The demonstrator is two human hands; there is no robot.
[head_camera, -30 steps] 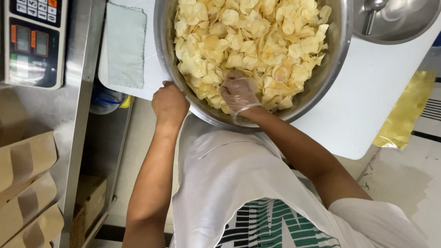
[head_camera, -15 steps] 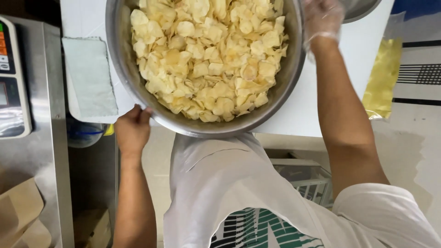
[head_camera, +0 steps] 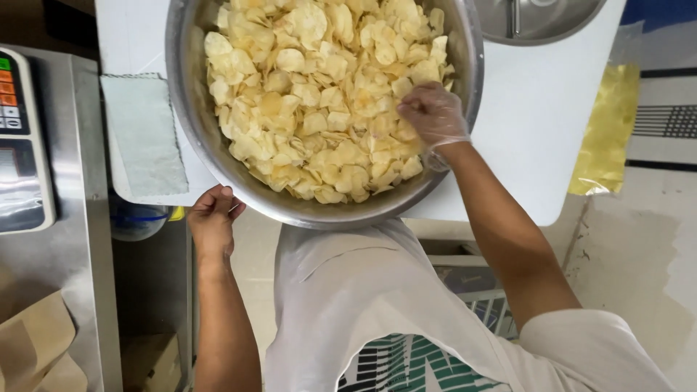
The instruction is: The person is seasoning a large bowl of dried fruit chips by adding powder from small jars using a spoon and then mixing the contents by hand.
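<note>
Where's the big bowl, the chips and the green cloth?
bowl [head_camera: 190, 138], head view, left metal wall.
chips [head_camera: 305, 94], head view, middle of the pile.
cloth [head_camera: 144, 134], head view, its middle.

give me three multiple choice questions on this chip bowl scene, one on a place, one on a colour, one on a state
1. Where is the left hand?
A. on the bowl's near rim
B. on the scale
C. in the chips

2. What colour is the cloth left of the bowl?
A. red
B. pale green
C. black

3. What is on the right hand?
A. nothing
B. an oven mitt
C. a clear glove

Answers:
1. A: the left hand grips the rim of the bowl, clear of the scale.
2. B: the cloth on the table is pale green.
3. C: the right hand wears a thin clear glove as it rests in the chips.
</note>
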